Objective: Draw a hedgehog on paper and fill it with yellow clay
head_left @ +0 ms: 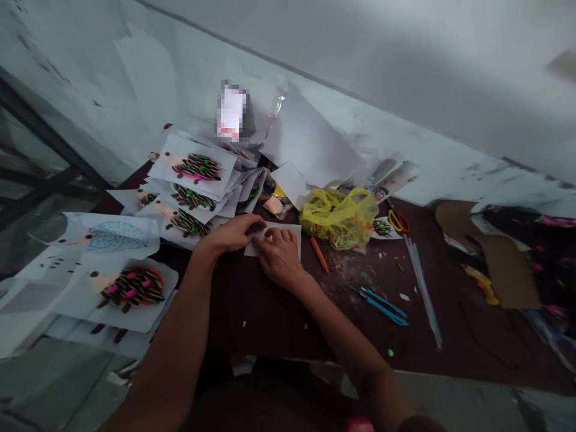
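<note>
A small white sheet of paper [294, 233] lies on the dark tabletop, and both my hands are over it. My left hand [236, 233] comes in at the sheet's left side, fingers bent and close together; whatever is at its fingertips is hidden. My right hand [281, 255] rests on the paper with its fingers somewhat apart, the index finger and thumb pointing toward the left hand. Just right of the sheet lies an orange crayon-like stick [319, 255]. Behind it sits a crumpled yellow plastic bag [337, 216].
Stacked hedgehog pictures [193, 167] stand at the left, with more hedgehog sheets [130, 288] nearer. At the right are blue thread snips [384, 305], red-and-yellow scissors [398, 221], clear sticks [423, 291] and brown cardboard [508, 270]. A pinkish lump [272, 204] lies behind my hands.
</note>
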Motion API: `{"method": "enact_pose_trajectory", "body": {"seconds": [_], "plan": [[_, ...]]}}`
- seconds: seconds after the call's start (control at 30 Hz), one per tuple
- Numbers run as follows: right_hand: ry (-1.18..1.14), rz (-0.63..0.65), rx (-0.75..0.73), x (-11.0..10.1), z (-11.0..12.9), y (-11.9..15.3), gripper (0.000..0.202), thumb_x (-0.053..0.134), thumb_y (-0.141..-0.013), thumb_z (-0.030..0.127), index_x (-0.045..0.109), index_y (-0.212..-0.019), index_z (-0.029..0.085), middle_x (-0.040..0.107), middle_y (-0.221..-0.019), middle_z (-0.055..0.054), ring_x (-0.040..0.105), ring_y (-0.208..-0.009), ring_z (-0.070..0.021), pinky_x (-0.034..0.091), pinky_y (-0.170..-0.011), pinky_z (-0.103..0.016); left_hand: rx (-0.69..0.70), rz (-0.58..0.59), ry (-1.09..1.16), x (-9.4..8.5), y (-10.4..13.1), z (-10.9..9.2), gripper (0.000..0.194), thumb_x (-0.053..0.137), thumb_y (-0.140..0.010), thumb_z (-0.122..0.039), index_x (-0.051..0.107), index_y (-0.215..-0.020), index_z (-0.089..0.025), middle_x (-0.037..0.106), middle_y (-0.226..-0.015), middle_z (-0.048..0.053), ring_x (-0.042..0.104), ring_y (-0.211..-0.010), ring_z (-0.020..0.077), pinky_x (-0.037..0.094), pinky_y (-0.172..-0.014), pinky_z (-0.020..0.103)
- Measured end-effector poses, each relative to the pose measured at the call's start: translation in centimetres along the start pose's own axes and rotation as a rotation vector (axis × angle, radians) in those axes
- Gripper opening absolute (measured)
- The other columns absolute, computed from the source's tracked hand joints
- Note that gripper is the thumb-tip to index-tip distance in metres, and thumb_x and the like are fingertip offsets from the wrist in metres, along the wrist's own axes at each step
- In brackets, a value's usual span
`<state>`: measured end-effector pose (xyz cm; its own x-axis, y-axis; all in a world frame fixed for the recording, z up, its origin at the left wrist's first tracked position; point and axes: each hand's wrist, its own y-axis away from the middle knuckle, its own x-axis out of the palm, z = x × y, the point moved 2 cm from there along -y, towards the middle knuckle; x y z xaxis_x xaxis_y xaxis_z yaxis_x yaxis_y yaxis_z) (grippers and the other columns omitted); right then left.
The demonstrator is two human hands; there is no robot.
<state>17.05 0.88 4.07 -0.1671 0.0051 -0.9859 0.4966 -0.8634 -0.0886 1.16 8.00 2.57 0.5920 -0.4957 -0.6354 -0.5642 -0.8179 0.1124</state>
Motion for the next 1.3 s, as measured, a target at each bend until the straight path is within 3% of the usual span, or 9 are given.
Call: {"method": "enact_pose_trajectory", "body": {"seconds": [0.27,0.43,0.8,1.3], "plan": [[-0.054,-0.02,-0.016,-0.4,-0.7,-0.1,0.042,0.053,-0.094,0.023,0.063,-0.134,0.03,0.053,-0.13,-0.011,0.043,-0.113,-0.0275,0.028,-0.1,-0.044,0.025,0.017,0.024,-0.2,0.2,-0.3,0.055,0.047,-0.062,-0.001,0.062,-0.113,-0.016,0.069,-0.119,0.008,0.065,-0.111,0.0195,0.051,-0.099,0.032],[-0.082,-0.062,0.05,-0.9,-1.6,1.1,0.034,0.055,-0.093,0.022,0.072,-0.121,0.03,0.054,-0.127,-0.01,0.043,-0.113,-0.0266,0.027,-0.101,-0.044,0.022,0.019,0.006,-0.2,0.1,-0.1,0.059,0.047,-0.062,-0.001,0.062,-0.116,-0.018,0.07,-0.12,0.007,0.065,-0.113,0.0203,0.05,-0.101,0.035],[-0.029,0.004,-0.021,-0.2,-0.4,1.2,0.039,0.056,-0.09,0.025,0.065,-0.129,0.027,0.054,-0.129,-0.012,0.041,-0.114,-0.0284,0.027,-0.102,-0.045,-0.006,0.004,-0.025,-0.2,0.2,-0.4,0.059,0.047,-0.062,-0.001,0.062,-0.118,-0.016,0.069,-0.122,0.007,0.065,-0.113,0.0202,0.05,-0.102,0.033],[-0.006,-0.046,0.028,0.1,-0.2,0.5,0.033,0.049,-0.098,0.034,0.066,-0.127,0.027,0.056,-0.128,-0.012,0.044,-0.11,-0.0271,0.028,-0.099,-0.044,0.018,0.004,0.005,0.2,0.0,0.2,0.061,0.046,-0.061,0.001,0.061,-0.118,-0.016,0.068,-0.124,0.009,0.064,-0.113,0.0195,0.049,-0.1,0.032]]}}
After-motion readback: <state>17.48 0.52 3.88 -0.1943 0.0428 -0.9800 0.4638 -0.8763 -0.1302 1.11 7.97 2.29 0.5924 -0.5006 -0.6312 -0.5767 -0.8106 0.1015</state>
